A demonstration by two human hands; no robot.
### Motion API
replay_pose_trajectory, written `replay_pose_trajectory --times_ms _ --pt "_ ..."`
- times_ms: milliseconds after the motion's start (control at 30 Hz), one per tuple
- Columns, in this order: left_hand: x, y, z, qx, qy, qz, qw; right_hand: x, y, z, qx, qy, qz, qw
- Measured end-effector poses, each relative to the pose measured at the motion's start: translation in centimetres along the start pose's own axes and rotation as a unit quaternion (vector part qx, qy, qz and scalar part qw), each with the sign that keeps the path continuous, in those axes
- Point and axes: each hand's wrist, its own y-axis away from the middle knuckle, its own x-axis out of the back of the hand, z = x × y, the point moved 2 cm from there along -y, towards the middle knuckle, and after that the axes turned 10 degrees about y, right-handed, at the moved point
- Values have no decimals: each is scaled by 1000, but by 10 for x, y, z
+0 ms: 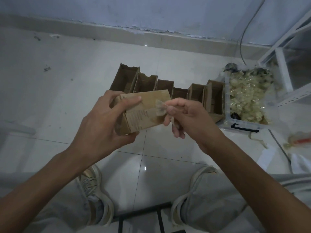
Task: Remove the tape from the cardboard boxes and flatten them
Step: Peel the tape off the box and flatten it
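Tiled floor point(50, 101); faint unreadable print on held box point(143, 111).

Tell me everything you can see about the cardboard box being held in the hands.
The cardboard box is small, brown and closed, made of corrugated card, with faint dark printing on its near face. It is held tilted above the tiled floor. The left hand grips its left end, thumb across the top. Clear tape runs over its top and near face; the right hand pinches the tape's crumpled, lifted end at the box's right side.
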Motion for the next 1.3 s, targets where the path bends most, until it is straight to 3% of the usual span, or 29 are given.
replay_pose_trajectory --times_ms 200,300,400,500,600,700,767,833,1033,1167,1300 --pt "3 -2 4 -28 -50 -7 998 3 -6 2 -150 -51 -74 985" --pt "4 -3 2 -30 -90 -8 995 11 -4 4 -103 -142 -78 982" --pt "6 -5 -2 -21 -104 4 994 24 -5 7 -91 -142 -82 982" --pt "9 -7 -5 -20 -118 7 993 32 -4 10 -60 -56 -30 996" --pt "9 -8 -2 -28 -124 2 992 30 -6 12 -9 56 87 995" --pt "5 -6 4 -45 -117 -3 992 15 -5 3 77 284 215 931" --pt "-2 -4 9 -61 -100 -6 993 0 -1 -4 147 389 237 878" --pt "-8 -2 12 -68 -91 -10 994 -12 -1 -1 188 433 220 854" --pt "-4 -2 4 -48 -73 -1 996 -13 -6 7 139 286 147 936" --pt "-5 0 8 -65 -79 -3 995 -12 -9 5 41 209 135 968" --pt "-4 -1 7 -83 -78 -6 994 -13 -8 7 7 123 112 986"
